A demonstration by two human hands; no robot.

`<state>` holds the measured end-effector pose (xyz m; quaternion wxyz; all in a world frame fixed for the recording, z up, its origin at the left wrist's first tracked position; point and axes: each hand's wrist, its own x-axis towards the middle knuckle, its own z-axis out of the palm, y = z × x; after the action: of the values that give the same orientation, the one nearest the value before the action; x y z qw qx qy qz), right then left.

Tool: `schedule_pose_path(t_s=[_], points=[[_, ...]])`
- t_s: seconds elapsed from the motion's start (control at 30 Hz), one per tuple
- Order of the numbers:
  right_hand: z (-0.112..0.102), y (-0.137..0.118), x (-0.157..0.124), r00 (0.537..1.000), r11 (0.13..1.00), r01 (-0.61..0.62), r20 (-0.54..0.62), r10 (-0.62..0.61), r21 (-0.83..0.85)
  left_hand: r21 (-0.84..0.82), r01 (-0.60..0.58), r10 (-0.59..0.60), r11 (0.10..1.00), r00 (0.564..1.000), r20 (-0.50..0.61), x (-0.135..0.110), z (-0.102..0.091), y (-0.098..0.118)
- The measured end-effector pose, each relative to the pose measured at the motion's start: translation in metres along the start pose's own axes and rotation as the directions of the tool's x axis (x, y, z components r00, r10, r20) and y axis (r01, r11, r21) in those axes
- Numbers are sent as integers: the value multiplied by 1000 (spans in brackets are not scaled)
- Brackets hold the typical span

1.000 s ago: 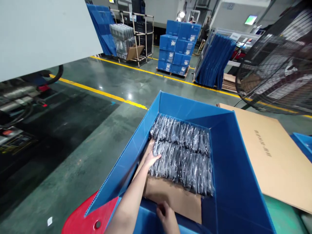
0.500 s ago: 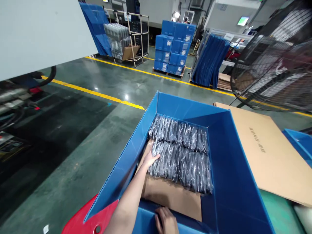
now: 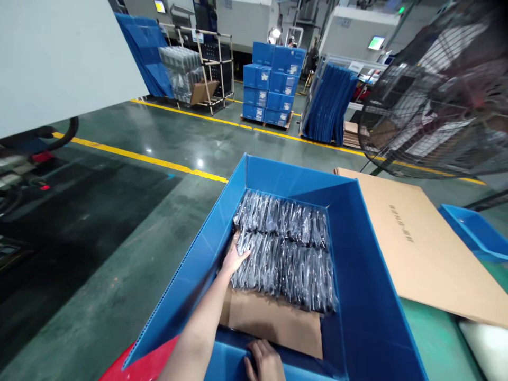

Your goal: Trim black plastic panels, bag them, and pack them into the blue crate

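Inside a blue corrugated plastic box [image 3: 301, 168] stand two rows of clear-bagged dark parts [image 3: 286, 267], packed upright side by side. My left hand [image 3: 235, 258] reaches in along the left wall. Its fingers are stretched out against the left end of the nearer row, and the thumb lies apart over the top of the bags. A brown cardboard sheet [image 3: 273, 320] shows at the bottom, in front of the rows. At the box's near side, my right hand [image 3: 266, 360] has its fingers curled over the near wall; the thumb is apart on the outside.
Right of the box, a large cardboard sheet [image 3: 428, 248] lies over a green surface, with a blue tray [image 3: 476, 233] beyond. A caged fan [image 3: 428, 106] stands at right. Stacked blue boxes [image 3: 272, 84] are behind. A red part [image 3: 151, 362] sits beneath the box's near-left corner.
The whole view has shifted slightly, so the box and hands appear further left. Both hands keep the same places on the bagged row and the near wall.
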<state>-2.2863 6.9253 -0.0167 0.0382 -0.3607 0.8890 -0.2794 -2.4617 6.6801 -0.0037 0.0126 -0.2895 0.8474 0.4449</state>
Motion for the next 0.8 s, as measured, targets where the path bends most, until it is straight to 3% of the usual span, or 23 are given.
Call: schedule_pose_path(t_s=[0.23,0.5,0.67,0.8], points=[[-4,-5,0,998,998,-55,-9,55,-11,159,-60,76,986,992,-99,-6,-5,4],[-11,-5,3,999,998,-54,-6,54,-40,205,26,3,978,990,-142,-16,-9,8],[-10,0,0,997,993,-62,-43,58,-98,186,63,-33,981,986,-162,-8,-15,4],[-12,15,-7,991,982,-83,-116,64,-171,168,-1,28,986,987,-158,8,-24,12]])
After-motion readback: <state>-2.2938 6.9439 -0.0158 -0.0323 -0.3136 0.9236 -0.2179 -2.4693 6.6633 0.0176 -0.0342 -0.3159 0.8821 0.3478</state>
